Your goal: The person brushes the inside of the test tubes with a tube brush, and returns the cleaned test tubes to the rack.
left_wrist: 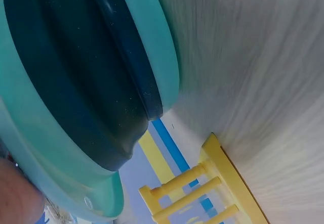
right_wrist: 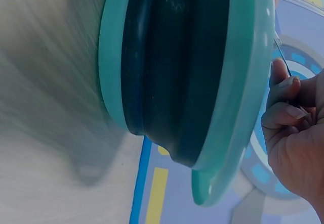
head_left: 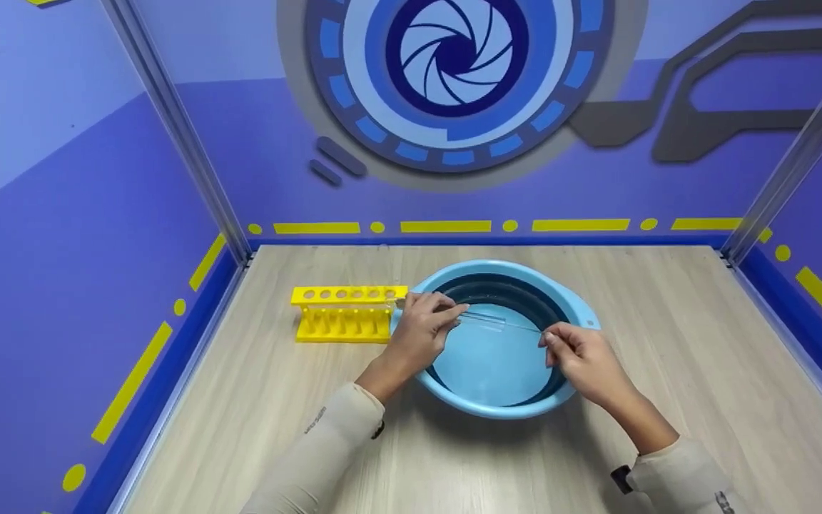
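Note:
Over the light-blue basin (head_left: 496, 412), my left hand (head_left: 419, 334) holds a clear glass test tube (head_left: 488, 319) lying nearly level, its open end to the right. My right hand (head_left: 588, 359) pinches the thin wire handle (head_left: 524, 328) of a brush that runs into the tube. In the right wrist view the fingers (right_wrist: 286, 114) are curled around this wire. Small bristles (left_wrist: 58, 214) show beside the left hand in the left wrist view. Most of the brush head is hidden by the left hand.
A yellow test tube rack (head_left: 343, 332) stands left of the basin, close to its rim, with a row of round holes on top. The basin has dark folding walls and a side handle (head_left: 586, 314). Printed blue-purple panels (head_left: 240, 143) enclose the wooden table (head_left: 297, 400).

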`<control>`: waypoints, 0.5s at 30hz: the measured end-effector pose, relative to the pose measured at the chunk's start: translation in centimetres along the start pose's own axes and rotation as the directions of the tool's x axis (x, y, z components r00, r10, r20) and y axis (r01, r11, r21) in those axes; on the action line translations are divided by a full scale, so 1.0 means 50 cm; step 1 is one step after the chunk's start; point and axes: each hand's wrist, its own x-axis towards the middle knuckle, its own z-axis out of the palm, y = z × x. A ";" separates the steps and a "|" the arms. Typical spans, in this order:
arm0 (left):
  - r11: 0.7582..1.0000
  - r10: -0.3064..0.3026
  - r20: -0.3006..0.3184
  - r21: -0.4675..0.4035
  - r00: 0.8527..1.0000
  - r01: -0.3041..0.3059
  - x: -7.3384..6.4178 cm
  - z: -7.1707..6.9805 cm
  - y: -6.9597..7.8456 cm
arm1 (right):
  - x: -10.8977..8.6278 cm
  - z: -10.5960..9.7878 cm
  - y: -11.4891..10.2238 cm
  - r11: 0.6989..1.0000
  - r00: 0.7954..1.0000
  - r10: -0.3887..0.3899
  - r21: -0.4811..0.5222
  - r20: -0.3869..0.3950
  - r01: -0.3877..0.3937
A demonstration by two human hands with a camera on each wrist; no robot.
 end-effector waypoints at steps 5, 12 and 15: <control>1.000 0.026 -0.022 0.003 0.999 -0.026 0.002 0.004 0.006 | -0.003 0.019 -0.002 0.997 0.999 0.044 0.060 -0.016 -0.043; 0.999 0.033 -0.036 0.015 0.999 -0.033 0.000 0.009 0.014 | -0.011 0.039 -0.001 0.994 0.998 0.066 0.087 0.003 -0.066; 1.000 0.025 -0.030 0.019 0.999 -0.024 -0.003 0.010 0.014 | -0.012 0.042 0.002 0.995 0.998 0.063 0.080 0.002 -0.063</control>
